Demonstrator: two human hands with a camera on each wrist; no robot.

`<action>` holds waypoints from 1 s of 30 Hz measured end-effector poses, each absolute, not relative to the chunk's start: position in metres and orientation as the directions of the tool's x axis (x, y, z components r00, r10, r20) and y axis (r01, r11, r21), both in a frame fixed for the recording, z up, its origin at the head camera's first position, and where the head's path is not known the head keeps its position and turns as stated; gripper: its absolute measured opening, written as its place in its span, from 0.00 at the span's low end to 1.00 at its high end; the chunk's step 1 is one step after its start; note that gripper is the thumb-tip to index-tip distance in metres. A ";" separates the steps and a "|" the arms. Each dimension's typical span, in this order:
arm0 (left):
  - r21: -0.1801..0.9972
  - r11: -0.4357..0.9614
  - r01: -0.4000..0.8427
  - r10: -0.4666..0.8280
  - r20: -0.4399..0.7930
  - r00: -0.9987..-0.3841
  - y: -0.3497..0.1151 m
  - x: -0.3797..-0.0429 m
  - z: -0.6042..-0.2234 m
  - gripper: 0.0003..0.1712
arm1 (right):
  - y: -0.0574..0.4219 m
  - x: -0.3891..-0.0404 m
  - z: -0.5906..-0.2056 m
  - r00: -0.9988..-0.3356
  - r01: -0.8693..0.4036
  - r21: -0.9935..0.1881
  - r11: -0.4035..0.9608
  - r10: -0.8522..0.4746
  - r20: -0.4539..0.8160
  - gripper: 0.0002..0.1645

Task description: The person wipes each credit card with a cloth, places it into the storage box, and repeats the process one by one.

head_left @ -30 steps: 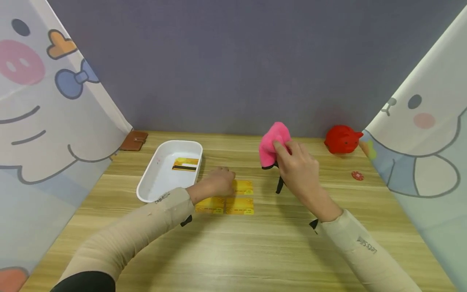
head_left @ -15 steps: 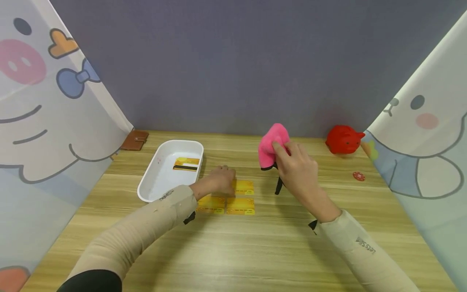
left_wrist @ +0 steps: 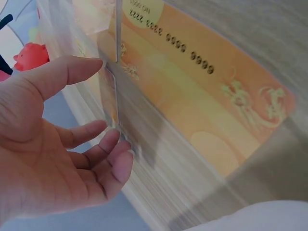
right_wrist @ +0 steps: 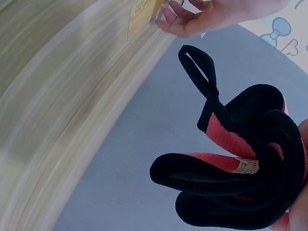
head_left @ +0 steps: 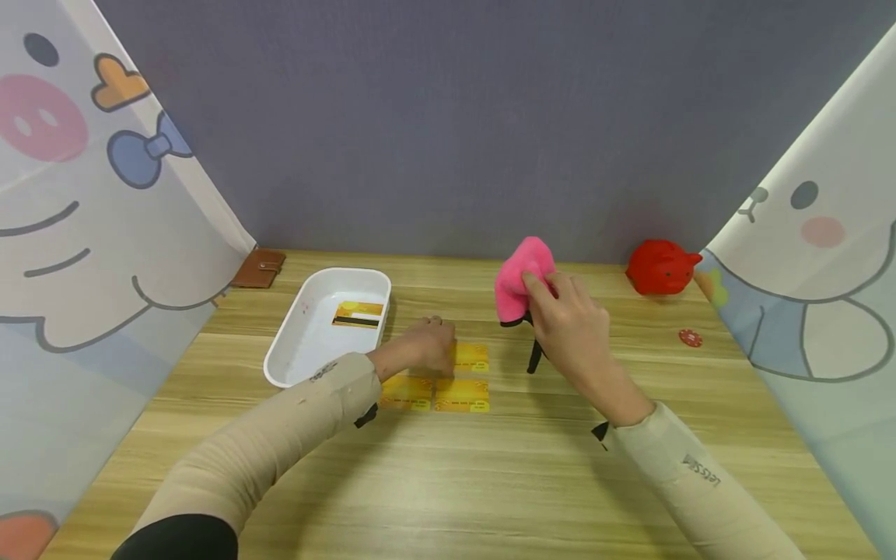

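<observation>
My left hand (head_left: 427, 346) is over the yellow-gold bank cards laid in rows at the table's middle. In the left wrist view its thumb (left_wrist: 86, 67) and curled fingers are at the edges of one card (left_wrist: 109, 94), beside a larger-looking near card (left_wrist: 192, 96). In the head view that card is hidden under the hand; the lower right card (head_left: 462, 395) shows in full. My right hand (head_left: 574, 323) pinches a bunched pink cloth (head_left: 523, 272) above the table. Its black edging, black loop (right_wrist: 199, 70) and small label (right_wrist: 248, 166) hang out below the grip.
A white tray (head_left: 294, 354) with gold cards (head_left: 358, 314) inside stands left of my left hand. A brown wallet (head_left: 259, 268) lies at the back left. A red piggy bank (head_left: 661, 268) and red poker chip (head_left: 690, 337) are at the right. A grey panel (head_left: 448, 132) rises behind.
My left hand has shifted slightly right over the cards. The right hand still holds the pink cloth in nearly the same place.
</observation>
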State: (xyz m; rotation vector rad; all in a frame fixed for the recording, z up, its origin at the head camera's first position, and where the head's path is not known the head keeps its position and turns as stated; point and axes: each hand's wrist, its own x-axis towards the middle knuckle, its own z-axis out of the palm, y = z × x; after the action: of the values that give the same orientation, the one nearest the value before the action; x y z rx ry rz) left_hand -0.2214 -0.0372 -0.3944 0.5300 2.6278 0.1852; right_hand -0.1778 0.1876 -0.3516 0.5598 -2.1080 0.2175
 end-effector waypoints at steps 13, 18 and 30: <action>0.226 0.912 0.342 0.407 -0.412 -0.815 -0.037 -0.230 -0.392 0.37 | 0.188 -0.178 -0.353 -0.465 -0.478 0.051 0.877 -0.301 0.833 0.12; 0.224 0.913 0.342 0.407 -0.413 -0.815 -0.036 -0.231 -0.392 0.41 | 0.188 -0.179 -0.352 -0.471 -0.471 0.059 0.880 -0.307 0.827 0.12; 0.511 0.820 0.259 0.478 -0.360 -0.801 -0.044 -0.231 -0.407 0.31 | 0.187 -0.179 -0.355 -0.481 -0.469 0.051 0.882 -0.303 0.823 0.11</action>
State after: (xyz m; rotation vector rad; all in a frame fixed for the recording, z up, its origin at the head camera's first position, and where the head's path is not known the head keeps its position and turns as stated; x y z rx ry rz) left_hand -0.2308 -0.0438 -0.4066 0.5456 2.5190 0.6120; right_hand -0.1786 0.1869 -0.3546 0.5566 -2.1089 0.2238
